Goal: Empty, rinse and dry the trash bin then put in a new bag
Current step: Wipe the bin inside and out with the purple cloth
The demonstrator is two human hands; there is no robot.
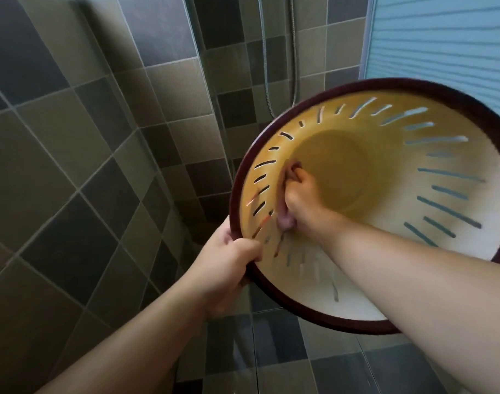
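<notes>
The trash bin is a cream plastic basket with slotted walls and a dark maroon rim, tipped on its side with its mouth facing me. My left hand grips the rim at its lower left, fingers curled over the edge. My right hand reaches deep inside the bin and holds a small pinkish cloth pressed against the left inner wall near the bottom. No bag is in the bin.
Grey and dark tiled walls meet in a corner on the left. A shower hose hangs down the wall behind the bin. A frosted blue glass panel stands at the upper right. Dark floor tiles lie below.
</notes>
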